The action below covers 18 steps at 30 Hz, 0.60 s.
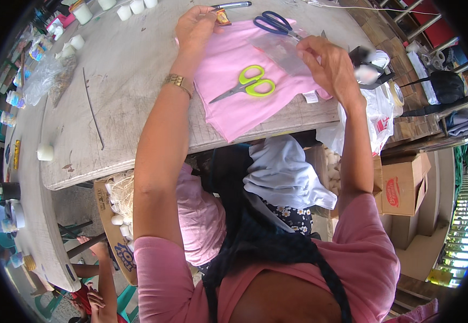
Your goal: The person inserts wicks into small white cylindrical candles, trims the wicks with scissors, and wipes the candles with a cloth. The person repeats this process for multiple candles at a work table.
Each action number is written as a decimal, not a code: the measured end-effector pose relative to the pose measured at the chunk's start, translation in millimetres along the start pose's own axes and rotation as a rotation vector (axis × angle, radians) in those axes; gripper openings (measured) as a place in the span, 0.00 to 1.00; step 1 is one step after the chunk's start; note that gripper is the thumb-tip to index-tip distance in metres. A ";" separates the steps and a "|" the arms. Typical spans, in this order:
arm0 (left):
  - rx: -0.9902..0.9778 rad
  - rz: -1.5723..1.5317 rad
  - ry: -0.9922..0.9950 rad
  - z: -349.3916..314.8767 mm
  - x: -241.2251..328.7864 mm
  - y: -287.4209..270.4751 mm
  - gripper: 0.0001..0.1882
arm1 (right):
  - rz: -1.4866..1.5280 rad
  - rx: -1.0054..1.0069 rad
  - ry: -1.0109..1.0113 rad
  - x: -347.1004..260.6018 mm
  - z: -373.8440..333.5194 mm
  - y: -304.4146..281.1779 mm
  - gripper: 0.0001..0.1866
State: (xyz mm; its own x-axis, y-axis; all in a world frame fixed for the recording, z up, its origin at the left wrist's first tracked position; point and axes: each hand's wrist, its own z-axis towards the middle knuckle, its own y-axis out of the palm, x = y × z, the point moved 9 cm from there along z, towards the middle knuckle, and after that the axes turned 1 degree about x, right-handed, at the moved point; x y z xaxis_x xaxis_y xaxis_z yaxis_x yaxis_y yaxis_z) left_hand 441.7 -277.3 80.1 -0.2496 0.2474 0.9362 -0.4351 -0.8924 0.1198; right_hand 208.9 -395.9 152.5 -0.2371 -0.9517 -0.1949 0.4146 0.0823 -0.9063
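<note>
Both hands curled over a pink cloth (218,89), a small wrapped packet by one and dark-blue-handled scissors by the other.
The left hand (195,28) is bent nearly closed, with the yellow-brown packet (222,17) against or just beside its fingertips at two o'clock (whether it is actually pinched, I cannot tell); a pen (233,5) lies just past it at one. The right hand (330,60) has fingers drawn in toward the thumb, and what they hold, if anything, is hidden. The dark-blue-handled scissors (273,23) lie at its ten o'clock, long axis running ten to four, handles away, blades toward that hand, which is the nearer. A clear plastic bag (285,55) lies at nine; lime-handled scissors (256,86) at eight.
</note>
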 end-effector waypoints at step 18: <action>-0.042 -0.100 0.096 -16.2 55.3 -50.6 0.07 | 0.204 0.086 -0.526 -120.6 -72.8 53.7 0.06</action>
State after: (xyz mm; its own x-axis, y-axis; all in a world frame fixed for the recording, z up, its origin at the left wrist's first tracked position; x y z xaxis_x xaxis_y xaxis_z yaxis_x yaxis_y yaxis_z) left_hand 435.8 -212.3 120.5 -0.2834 0.3713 0.8842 -0.4975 -0.8452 0.1954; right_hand 195.8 -255.1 100.1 0.3159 -0.9399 -0.1296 0.4815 0.2765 -0.8317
